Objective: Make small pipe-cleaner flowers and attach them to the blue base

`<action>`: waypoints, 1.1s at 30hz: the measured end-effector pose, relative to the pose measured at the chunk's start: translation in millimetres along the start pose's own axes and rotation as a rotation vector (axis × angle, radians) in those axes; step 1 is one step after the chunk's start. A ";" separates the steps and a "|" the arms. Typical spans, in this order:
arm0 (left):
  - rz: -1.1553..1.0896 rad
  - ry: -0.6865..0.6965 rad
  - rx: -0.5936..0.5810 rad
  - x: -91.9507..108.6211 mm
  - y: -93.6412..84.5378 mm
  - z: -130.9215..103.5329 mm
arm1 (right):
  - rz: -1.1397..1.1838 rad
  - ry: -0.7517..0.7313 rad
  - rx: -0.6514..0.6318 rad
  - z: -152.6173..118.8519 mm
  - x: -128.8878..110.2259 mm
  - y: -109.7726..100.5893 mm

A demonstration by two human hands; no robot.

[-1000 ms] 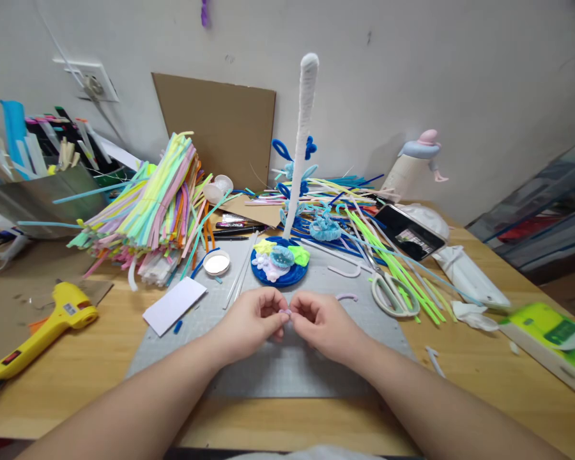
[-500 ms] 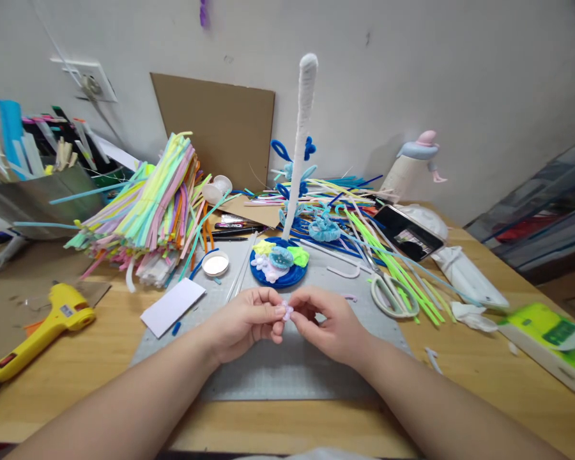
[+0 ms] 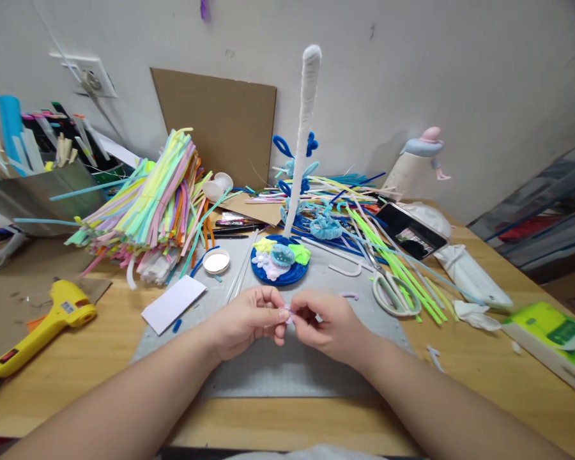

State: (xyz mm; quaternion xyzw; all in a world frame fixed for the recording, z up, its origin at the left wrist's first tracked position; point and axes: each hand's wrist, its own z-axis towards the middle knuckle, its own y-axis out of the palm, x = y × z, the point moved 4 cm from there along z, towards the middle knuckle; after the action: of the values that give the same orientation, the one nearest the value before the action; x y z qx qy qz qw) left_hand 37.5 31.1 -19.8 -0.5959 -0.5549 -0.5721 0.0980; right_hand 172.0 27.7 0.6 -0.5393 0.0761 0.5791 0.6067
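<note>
A small pale purple flower-like piece [image 3: 289, 313] is pinched between the fingertips of both hands, low over the grey cutting mat [image 3: 287, 377]. My left hand [image 3: 253, 321] grips its left side with thumb and index finger. From the right, my right hand [image 3: 328, 326] pinches the same piece, and the fingers cover much of it. Just beyond the hands stands a round blue base [image 3: 292, 276] bearing yellow, green, light blue and pale fuzzy shapes. A tall white wrapped stem [image 3: 301, 128] rises behind the base, with blue loops around its lower part.
A yellow glue gun [image 3: 52, 326] and a white card [image 3: 174, 305] lie left. Bundled pipe cleaners [image 3: 153, 204] stand behind them. Scissors [image 3: 397, 294], green strips [image 3: 412, 281], a phone [image 3: 409, 231] and a lime-green box [image 3: 551, 338] are at the right.
The fingers of my right hand have closed further over the purple piece, so less of it shows. The camera view has shifted slightly.
</note>
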 end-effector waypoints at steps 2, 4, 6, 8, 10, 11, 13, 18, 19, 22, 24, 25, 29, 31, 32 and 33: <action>0.008 0.004 0.000 -0.7 0.5 0.1 | 0.004 0.025 0.010 -0.1 -0.4 0.6; 0.017 0.008 -0.002 -1.2 0.9 0.1 | 0.003 0.051 0.009 0.0 -0.2 1.1; 0.026 0.011 0.002 -1.6 1.0 -0.1 | 0.008 0.073 0.005 0.0 0.6 1.4; 0.032 0.009 0.004 -1.6 1.5 -0.2 | 0.033 0.097 -0.006 0.1 1.8 1.9; 0.021 0.016 0.019 -0.8 2.1 0.0 | 0.095 0.142 -0.018 0.1 3.7 2.4; 0.011 0.036 0.040 0.4 2.0 0.3 | 0.138 0.177 -0.024 0.0 5.0 2.7; 0.000 0.107 0.102 3.9 1.3 0.6 | 0.228 0.253 -0.036 -0.2 7.9 3.6; 0.033 0.196 0.160 8.5 3.5 0.6 | 0.277 0.296 -0.074 0.6 10.0 7.5; 0.053 0.198 0.158 8.8 4.3 0.5 | 0.265 0.290 -0.066 0.9 9.7 7.4; 0.177 0.226 0.174 10.5 4.8 0.4 | 0.213 0.261 -0.064 1.8 7.0 6.0; 0.275 0.239 0.201 10.8 3.0 0.6 | 0.159 0.237 -0.086 2.1 4.2 5.1; 0.313 0.243 0.212 10.4 1.8 0.9 | 0.131 0.227 -0.090 2.2 3.0 4.6; 0.384 0.252 0.200 6.8 0.1 1.8 | 0.104 0.246 -0.054 2.0 2.7 5.0; 0.378 0.256 0.172 5.7 2.4 1.6 | 0.236 0.372 -0.045 1.2 7.6 8.5; 0.371 0.263 0.161 5.8 3.8 1.3 | 0.336 0.459 -0.046 0.4 10.5 11.1; 0.361 0.267 0.155 6.3 5.1 1.1 | 0.437 0.544 -0.052 -0.3 13.1 13.9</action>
State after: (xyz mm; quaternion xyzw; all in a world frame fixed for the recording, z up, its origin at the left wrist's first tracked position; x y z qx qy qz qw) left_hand 40.4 33.5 -12.5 -0.5954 -0.4637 -0.5745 0.3168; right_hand 165.4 32.1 -16.8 -0.6600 0.3340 0.5321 0.4119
